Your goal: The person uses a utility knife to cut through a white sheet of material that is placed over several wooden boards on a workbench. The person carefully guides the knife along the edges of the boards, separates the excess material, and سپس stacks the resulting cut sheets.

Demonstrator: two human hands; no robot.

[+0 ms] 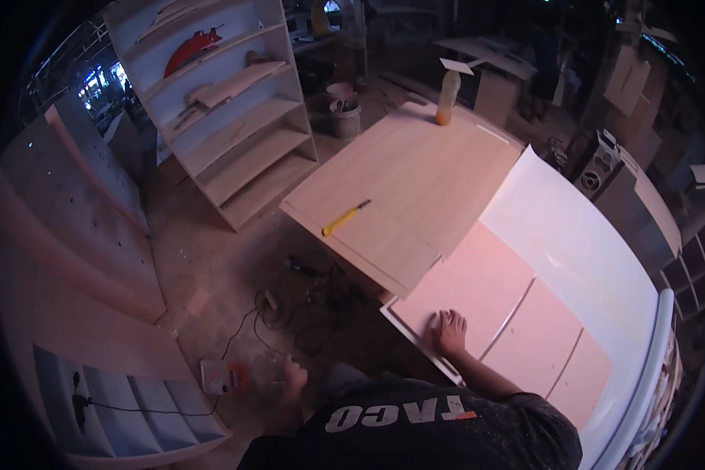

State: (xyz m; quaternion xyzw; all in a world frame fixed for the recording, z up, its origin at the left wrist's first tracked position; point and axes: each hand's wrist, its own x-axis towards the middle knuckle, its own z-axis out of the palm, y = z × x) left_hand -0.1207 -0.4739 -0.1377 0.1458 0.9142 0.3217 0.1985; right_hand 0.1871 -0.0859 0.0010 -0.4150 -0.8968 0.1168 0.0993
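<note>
I see my right hand point(450, 330) lying flat, fingers spread, on the pale pink panel point(478, 286) near its lower-left corner, gripping nothing. The panel's long axis runs up and to the right from the hand, its far end butting against the light wood board point(403, 184). A yellow utility knife point(345, 218) lies on that board, well apart. My left hand point(294, 376) hangs off the bench over the floor; whether it is open or closed I cannot tell.
</note>
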